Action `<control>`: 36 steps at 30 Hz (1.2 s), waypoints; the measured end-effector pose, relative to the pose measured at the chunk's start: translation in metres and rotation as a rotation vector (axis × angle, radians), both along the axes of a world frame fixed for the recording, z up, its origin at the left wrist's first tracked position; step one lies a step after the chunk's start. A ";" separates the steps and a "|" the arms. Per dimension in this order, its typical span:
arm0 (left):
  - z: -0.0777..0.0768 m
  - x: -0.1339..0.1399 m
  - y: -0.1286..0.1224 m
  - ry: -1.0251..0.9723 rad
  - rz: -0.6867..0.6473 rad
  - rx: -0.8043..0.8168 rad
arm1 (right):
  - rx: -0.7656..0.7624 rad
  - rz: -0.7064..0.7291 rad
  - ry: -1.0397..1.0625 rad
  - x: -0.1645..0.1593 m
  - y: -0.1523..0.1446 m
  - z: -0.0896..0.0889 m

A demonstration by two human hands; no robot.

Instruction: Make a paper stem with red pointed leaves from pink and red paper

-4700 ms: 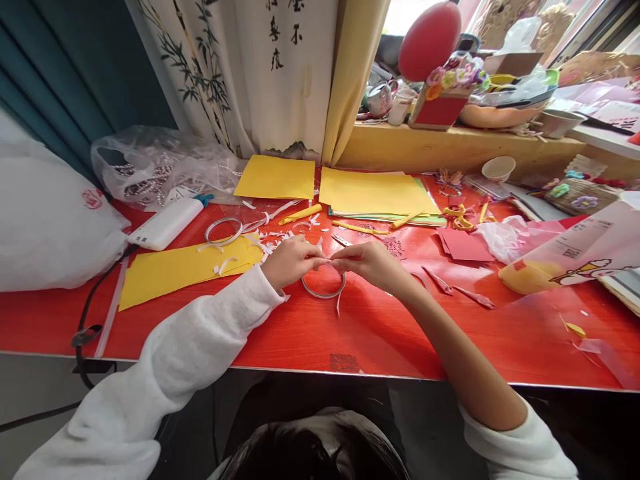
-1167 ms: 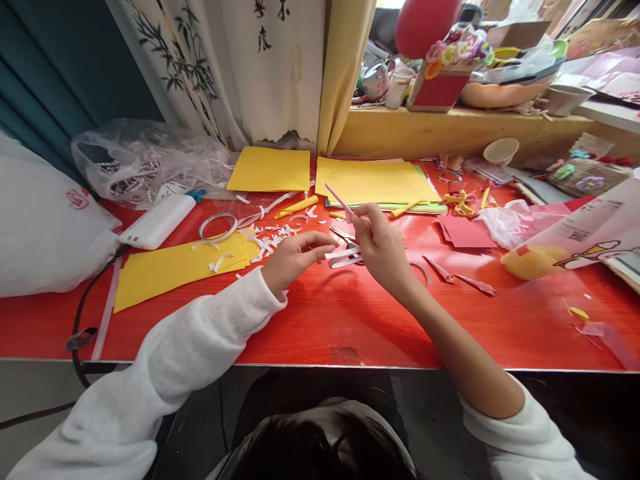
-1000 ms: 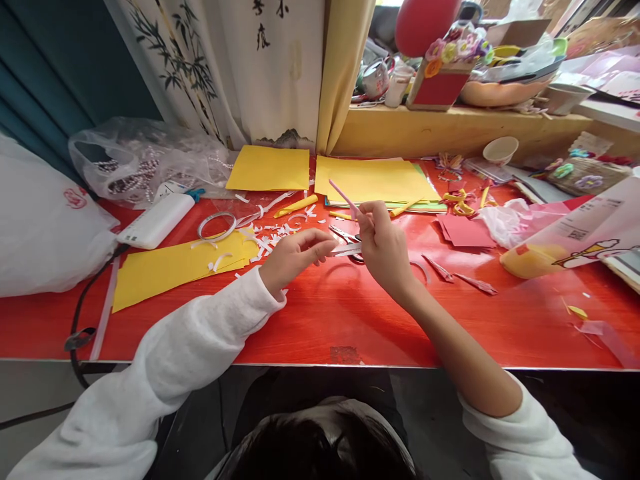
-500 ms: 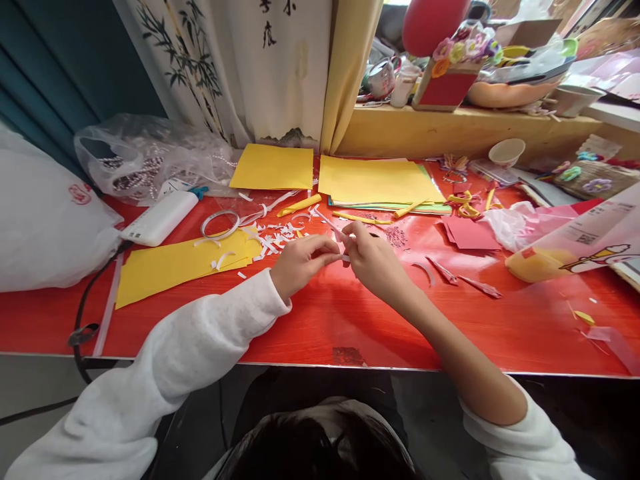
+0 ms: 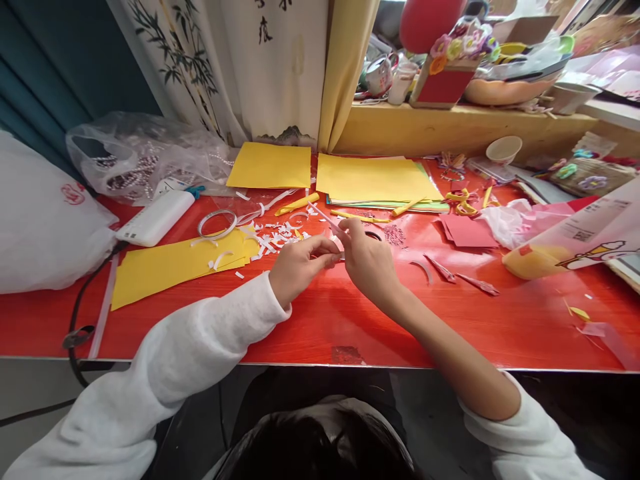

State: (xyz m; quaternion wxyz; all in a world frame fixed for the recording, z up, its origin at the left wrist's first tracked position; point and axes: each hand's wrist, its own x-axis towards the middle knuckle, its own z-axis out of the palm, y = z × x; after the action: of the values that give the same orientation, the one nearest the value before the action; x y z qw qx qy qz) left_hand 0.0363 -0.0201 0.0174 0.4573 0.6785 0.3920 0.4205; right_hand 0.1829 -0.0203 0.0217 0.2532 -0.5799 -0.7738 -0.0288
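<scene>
My right hand (image 5: 371, 263) is closed around what looks like a pair of scissors (image 5: 324, 217). One thin pale blade points up and left, and a dark handle loop shows behind the knuckles. My left hand (image 5: 300, 265) pinches a small pale strip of paper, mostly covered by the fingers, close against the right fingertips. Just beyond the left hand lies a pile of cut white paper scraps (image 5: 274, 240). Rolled yellow paper (image 5: 297, 204) sits behind the scraps.
Yellow paper sheets (image 5: 367, 177) lie at the back, with yellow strips (image 5: 170, 270) at left. A tape roll (image 5: 217, 224), white power bank (image 5: 157, 218) and plastic bag (image 5: 45, 220) stand left. Red paper (image 5: 470, 231) and a drink cup (image 5: 565, 233) are at right.
The hands stay together over the table with only a slight shift of the fingers. Less of the pale strip shows between them. The whole view has moved slightly.
</scene>
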 end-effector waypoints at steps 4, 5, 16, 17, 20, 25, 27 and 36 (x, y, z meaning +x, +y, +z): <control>0.005 0.002 -0.006 0.109 0.056 0.085 | 0.081 0.003 0.005 -0.002 -0.002 -0.004; 0.006 0.003 -0.009 0.143 0.082 0.116 | 0.083 -0.001 0.019 -0.003 -0.003 -0.004; 0.011 0.008 -0.020 0.053 0.075 0.069 | 0.165 -0.032 0.124 -0.005 -0.011 -0.004; 0.011 0.007 -0.020 0.041 0.069 0.045 | 0.183 -0.032 0.120 -0.005 -0.011 -0.005; 0.012 0.007 -0.020 0.045 0.067 0.014 | 0.237 -0.018 0.097 -0.005 -0.011 -0.009; 0.003 0.009 -0.018 0.195 0.194 0.338 | 0.165 -0.007 0.124 -0.010 -0.012 -0.007; -0.002 0.010 -0.017 0.235 0.247 0.517 | 0.082 -0.022 0.182 -0.012 -0.012 -0.003; -0.005 0.006 -0.011 0.600 0.479 1.314 | -0.240 0.124 0.633 -0.017 -0.016 0.011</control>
State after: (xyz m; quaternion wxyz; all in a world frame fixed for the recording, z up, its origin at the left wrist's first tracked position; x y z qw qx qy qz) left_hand 0.0424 -0.0310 0.0121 -0.2703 0.7929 0.3052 0.4528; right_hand 0.1662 -0.0359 0.0325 0.4120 -0.5376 -0.6885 0.2593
